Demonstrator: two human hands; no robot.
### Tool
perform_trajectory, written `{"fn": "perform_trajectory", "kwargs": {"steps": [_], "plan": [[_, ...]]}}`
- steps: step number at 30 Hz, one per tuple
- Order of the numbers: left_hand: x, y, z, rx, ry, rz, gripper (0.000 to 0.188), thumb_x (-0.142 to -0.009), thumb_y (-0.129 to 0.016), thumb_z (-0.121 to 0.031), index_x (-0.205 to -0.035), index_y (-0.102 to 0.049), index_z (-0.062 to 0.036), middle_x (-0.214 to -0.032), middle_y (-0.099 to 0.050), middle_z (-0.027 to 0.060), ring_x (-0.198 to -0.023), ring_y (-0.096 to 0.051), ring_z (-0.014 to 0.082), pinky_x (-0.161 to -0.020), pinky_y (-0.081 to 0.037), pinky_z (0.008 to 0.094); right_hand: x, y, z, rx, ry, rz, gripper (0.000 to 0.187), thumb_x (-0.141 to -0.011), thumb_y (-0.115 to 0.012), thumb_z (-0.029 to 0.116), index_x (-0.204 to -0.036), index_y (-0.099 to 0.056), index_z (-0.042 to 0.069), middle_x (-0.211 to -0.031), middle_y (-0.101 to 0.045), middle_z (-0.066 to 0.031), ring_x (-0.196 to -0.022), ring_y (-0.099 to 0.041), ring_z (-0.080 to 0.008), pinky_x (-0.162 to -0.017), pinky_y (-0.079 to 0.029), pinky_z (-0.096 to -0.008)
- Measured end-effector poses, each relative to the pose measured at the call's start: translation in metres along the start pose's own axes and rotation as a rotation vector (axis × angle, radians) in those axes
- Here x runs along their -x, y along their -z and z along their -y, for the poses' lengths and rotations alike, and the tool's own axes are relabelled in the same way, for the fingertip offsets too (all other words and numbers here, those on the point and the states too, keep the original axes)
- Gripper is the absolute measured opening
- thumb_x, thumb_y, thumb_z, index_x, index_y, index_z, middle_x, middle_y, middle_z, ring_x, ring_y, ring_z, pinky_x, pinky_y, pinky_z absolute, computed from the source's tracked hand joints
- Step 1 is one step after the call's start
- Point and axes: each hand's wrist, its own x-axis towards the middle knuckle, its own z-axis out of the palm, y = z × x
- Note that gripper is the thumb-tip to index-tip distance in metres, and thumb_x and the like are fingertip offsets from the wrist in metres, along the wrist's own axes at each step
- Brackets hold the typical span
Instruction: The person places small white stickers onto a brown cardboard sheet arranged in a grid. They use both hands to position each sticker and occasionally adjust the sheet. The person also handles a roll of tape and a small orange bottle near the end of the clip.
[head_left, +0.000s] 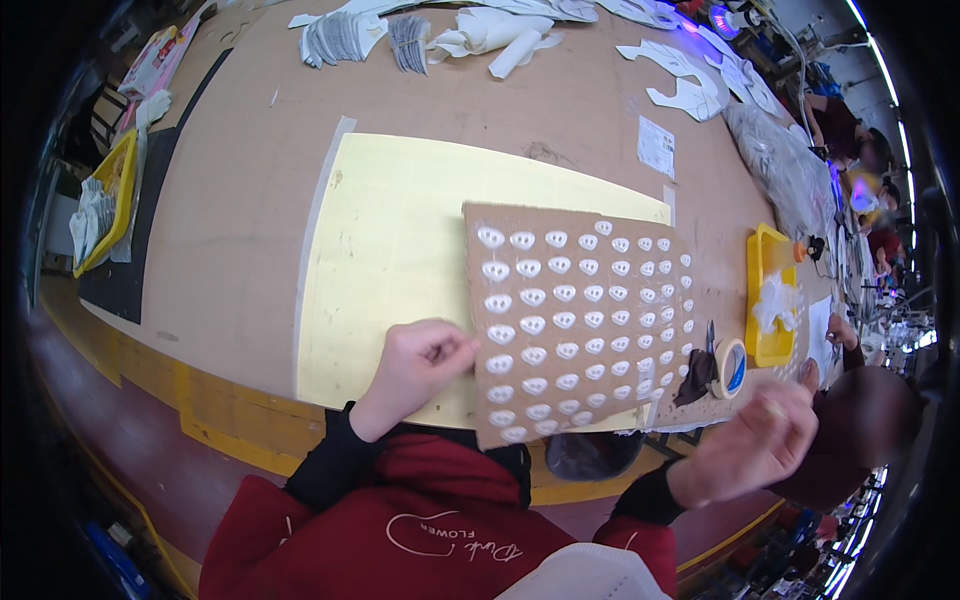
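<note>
A brown cardboard sheet point(610, 330) carries rows of small white, rounded-triangular pieces with dark dots. It lies over the right part of a pale yellow sheet point(390, 240), its lower left corner reaching past the table's near edge. My left hand point(415, 370) is closed in a pinch right beside the cardboard's left edge; anything between its fingertips is too small or hidden to name. Off to the right of the cardboard, my right hand point(760, 440) is raised with bent fingers, smeared by motion, so its grip cannot be read.
Right of the cardboard are a tape roll point(731, 368), a dark cloth-like scrap point(694, 378), scissors point(710, 337) and a yellow tray point(765, 345) with clear plastic. Cut white pieces point(345, 38) line the far edge. Another yellow tray point(122, 200) stands left. Co-workers sit at right.
</note>
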Motion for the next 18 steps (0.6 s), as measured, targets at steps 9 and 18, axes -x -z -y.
{"fn": "perform_trajectory", "kwargs": {"steps": [9, 18], "plan": [[-0.017, 0.056, -0.038, -0.317, -0.404, -0.065, 0.013, -0.084, -0.077, -0.008, -0.077, -0.068, -0.0018, -0.062, -0.055, 0.0085, -0.056, -0.055, 0.022, -0.052, -0.041, 0.0346, -0.005, -0.059, -0.021, 0.024, -0.46, 0.546, 0.023, -0.086, -0.069, -0.012, -0.109, -0.069, -0.006, -0.103, -0.067, -0.0116, -0.091, -0.064, -0.0156, -0.082, -0.051, -0.0264], [-0.168, 0.046, -0.022, -0.308, -0.521, 0.31, 0.079, -0.079, -0.078, -0.036, -0.146, -0.044, -0.0137, -0.146, -0.047, 0.0171, -0.146, -0.031, 0.0352, -0.121, -0.02, 0.0511, 0.022, -0.102, -0.075, 0.352, -0.244, 0.983, 0.019, -0.087, -0.07, -0.002, -0.105, -0.073, 0.002, -0.094, -0.071, -0.0093, -0.084, -0.07, -0.0188, -0.074, -0.054, -0.0285]]}}
